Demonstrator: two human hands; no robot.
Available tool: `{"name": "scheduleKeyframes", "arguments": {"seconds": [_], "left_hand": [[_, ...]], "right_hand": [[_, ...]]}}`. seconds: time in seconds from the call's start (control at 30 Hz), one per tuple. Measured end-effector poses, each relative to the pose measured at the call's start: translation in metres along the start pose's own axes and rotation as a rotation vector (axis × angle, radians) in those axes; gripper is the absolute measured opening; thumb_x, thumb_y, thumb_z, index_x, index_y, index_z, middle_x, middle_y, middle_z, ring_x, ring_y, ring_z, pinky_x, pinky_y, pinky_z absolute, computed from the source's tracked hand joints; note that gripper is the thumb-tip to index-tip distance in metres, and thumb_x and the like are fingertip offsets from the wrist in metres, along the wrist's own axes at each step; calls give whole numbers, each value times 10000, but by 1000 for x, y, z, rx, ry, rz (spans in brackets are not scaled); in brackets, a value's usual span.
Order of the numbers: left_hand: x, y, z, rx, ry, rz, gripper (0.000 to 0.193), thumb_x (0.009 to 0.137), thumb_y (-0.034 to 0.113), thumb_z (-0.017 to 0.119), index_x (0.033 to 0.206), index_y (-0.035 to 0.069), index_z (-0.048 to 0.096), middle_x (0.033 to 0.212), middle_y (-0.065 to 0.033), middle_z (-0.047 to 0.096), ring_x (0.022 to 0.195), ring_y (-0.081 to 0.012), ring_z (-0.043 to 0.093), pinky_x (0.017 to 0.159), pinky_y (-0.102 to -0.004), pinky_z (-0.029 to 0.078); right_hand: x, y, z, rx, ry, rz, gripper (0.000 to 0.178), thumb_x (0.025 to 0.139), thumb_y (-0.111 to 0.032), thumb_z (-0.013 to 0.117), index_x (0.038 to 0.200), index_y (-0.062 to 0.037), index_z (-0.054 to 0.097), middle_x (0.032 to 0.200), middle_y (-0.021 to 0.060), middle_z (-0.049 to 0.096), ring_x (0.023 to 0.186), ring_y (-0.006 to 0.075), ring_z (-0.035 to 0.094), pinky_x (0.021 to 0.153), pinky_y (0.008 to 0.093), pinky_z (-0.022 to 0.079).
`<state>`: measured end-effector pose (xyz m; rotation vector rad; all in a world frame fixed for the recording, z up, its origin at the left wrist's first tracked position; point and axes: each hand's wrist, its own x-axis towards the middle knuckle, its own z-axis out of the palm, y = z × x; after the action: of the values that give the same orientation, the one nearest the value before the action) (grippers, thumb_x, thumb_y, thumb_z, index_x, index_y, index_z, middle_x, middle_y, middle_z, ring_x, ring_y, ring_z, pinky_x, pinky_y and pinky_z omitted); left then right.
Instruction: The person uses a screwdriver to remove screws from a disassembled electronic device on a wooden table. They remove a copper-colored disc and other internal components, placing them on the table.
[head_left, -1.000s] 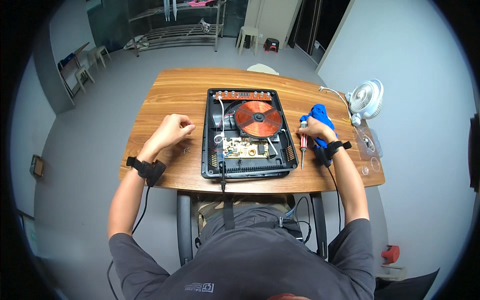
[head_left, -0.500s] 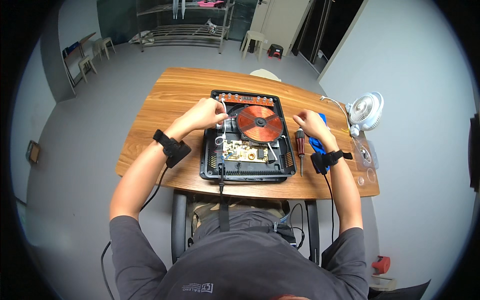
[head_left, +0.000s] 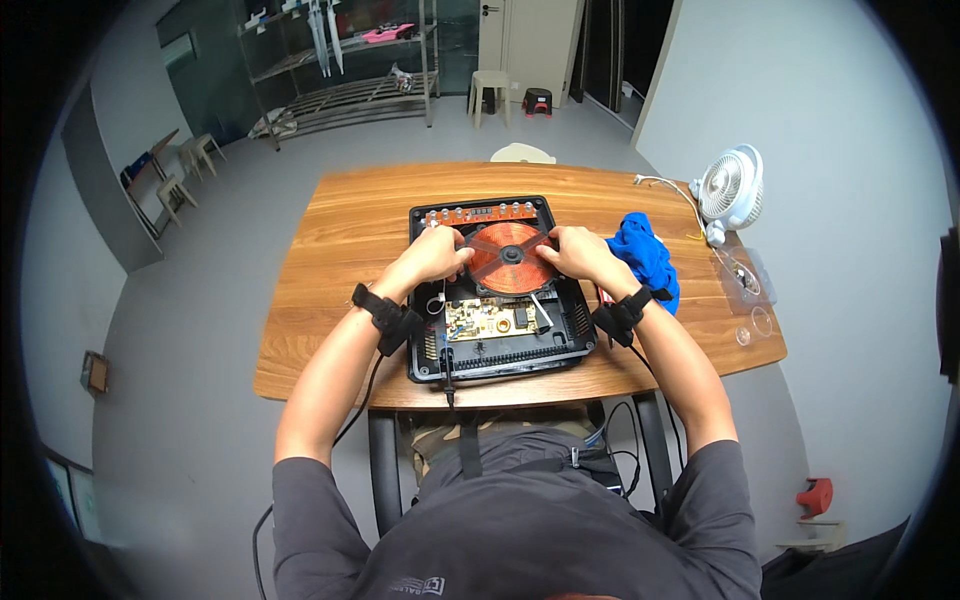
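An induction cooker base (head_left: 425, 368) lies with its insides exposed on the table in front of me. Its round copper coil (head_left: 512, 280), crossed by dark strips, sits toward the far half of the housing. My left hand (head_left: 437, 255) has its fingers closed at the coil's left edge. At the opposite edge, my right hand (head_left: 580, 254) pinches the coil between thumb and fingers. Nearer me is a pale circuit board (head_left: 485, 318) with small parts. An orange strip board (head_left: 480, 213) runs along the far end. The undersides of both grips are hidden.
A blue cloth (head_left: 645, 258) lies right of the cooker. Mostly covered by my right wrist is a red-handled screwdriver (head_left: 604, 297). A white fan (head_left: 728, 195) and a clear plastic tray (head_left: 745, 283) stand along the table's right side. A dark cable (head_left: 449, 390) leaves the housing's near edge.
My right hand has moved left from beside the blue cloth onto the coil's right edge. My left hand has shifted onto the coil's left edge. The whole view has tilted upward somewhat.
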<state>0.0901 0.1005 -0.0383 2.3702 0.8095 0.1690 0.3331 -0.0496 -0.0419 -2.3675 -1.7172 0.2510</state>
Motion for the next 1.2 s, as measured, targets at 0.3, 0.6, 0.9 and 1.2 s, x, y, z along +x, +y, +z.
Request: {"name": "scheduleKeyframes", "arguments": {"seconds": [0.3, 0.6, 0.9, 1.2], "left_hand": [[6, -11, 7, -142, 33, -56, 375, 970, 223, 652, 1189, -77, 701, 841, -136, 761, 703, -182, 747, 684, -317, 603], [3, -5, -2, -283, 94, -10, 280, 960, 168, 657, 1101, -54, 750, 802, -96, 758, 701, -135, 729, 673, -294, 588], [-1, 9, -8, -285, 84, -74, 265, 972, 71, 615, 1181, -32, 742, 852, -49, 745, 672, -83, 676, 673, -254, 567], [9, 4, -10, -380, 75, -24, 289, 1004, 77, 619, 1252, -48, 699, 894, -20, 721, 651, -56, 617, 641, -231, 539]], "right_hand": [[13, -10, 5, -2, -23, 113, 542, 950, -522, 625, 1106, -12, 722, 1075, 259, 731, 1054, 420, 695, 916, 490, 545], [20, 3, 14, 53, 98, 102, 520, 924, -497, 656, 886, 12, 754, 911, 278, 727, 938, 422, 719, 830, 498, 564], [17, 2, -11, 220, -56, 69, 563, 907, -495, 658, 942, 60, 749, 948, 297, 722, 963, 430, 708, 864, 466, 557], [18, 35, -24, 878, -178, 52, 330, 978, -340, 719, 792, -89, 612, 622, -27, 524, 500, 80, 444, 454, 258, 341]]}}
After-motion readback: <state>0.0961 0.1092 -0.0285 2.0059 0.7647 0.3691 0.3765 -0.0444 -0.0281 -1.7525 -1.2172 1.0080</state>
